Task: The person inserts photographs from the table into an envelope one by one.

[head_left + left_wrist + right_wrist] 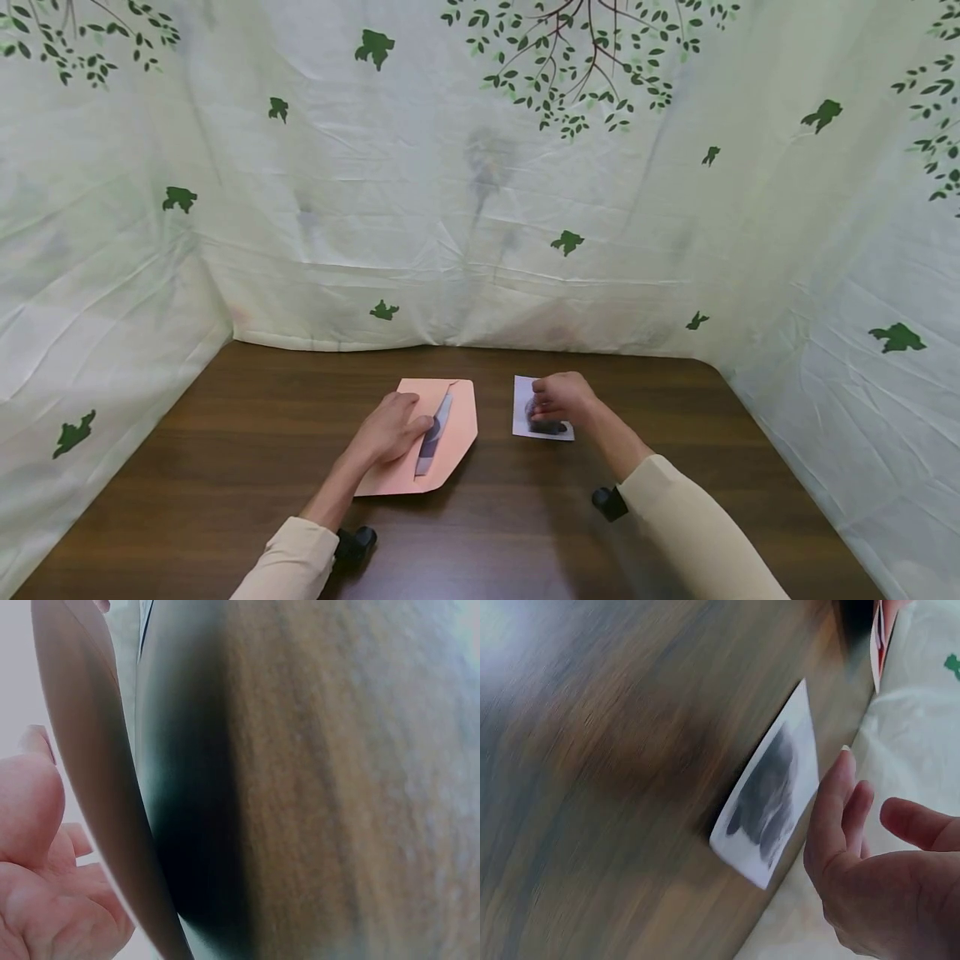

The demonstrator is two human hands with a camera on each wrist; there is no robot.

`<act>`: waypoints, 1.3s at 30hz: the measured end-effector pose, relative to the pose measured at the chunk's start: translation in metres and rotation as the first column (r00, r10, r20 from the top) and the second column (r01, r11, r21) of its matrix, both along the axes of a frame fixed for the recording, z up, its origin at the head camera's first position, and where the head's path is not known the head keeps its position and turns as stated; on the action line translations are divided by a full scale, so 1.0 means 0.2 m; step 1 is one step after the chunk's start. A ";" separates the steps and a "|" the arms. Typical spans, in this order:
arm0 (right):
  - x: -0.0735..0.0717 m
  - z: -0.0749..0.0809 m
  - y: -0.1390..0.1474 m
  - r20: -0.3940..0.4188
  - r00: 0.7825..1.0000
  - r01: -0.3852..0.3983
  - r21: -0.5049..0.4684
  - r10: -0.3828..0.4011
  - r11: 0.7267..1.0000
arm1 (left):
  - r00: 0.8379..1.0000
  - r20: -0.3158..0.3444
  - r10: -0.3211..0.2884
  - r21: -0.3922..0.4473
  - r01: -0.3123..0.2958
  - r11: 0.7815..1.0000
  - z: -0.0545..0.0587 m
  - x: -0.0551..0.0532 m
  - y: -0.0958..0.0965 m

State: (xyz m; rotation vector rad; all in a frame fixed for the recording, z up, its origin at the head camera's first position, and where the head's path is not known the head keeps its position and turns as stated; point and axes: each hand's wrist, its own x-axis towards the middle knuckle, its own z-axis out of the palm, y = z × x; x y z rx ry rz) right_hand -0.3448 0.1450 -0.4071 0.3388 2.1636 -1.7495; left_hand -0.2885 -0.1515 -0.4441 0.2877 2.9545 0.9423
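Note:
My left hand (392, 428) grips a pink paper envelope (459, 442), thumb beside its long slit. Inside the slit shows a grey-and-white strip of paper (425, 460). Seen edge-on in the left wrist view, the envelope (97, 757) stands away from the tabletop, with the hand (45, 892) on its far side. A white card (522, 417) with a dark printed picture lies to the right. Over it hovers my right hand (564, 397); in the right wrist view its fingers (829, 814) are loosely bent, with the thumb apart and nothing between them, beside the card (769, 802).
The brown wooden table (480, 542) carries these papers. White cloth (420, 208) printed with green leaves and branches hangs behind it and on both sides. A dark wrist camera (356, 546) sits under the left wrist, another (609, 503) under the right.

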 end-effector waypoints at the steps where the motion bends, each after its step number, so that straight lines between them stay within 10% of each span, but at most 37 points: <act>1: 0.00 0.00 0.02 -0.002 1.000 0.001 -0.003 -0.001 1.000 | 1.000 0.001 -0.001 -0.002 0.001 1.000 0.00 0.00 0.00; 39: 0.07 -0.10 0.33 0.087 0.995 -0.044 0.011 0.043 0.999 | 0.999 0.042 0.020 0.002 -0.020 1.000 0.00 0.00 0.00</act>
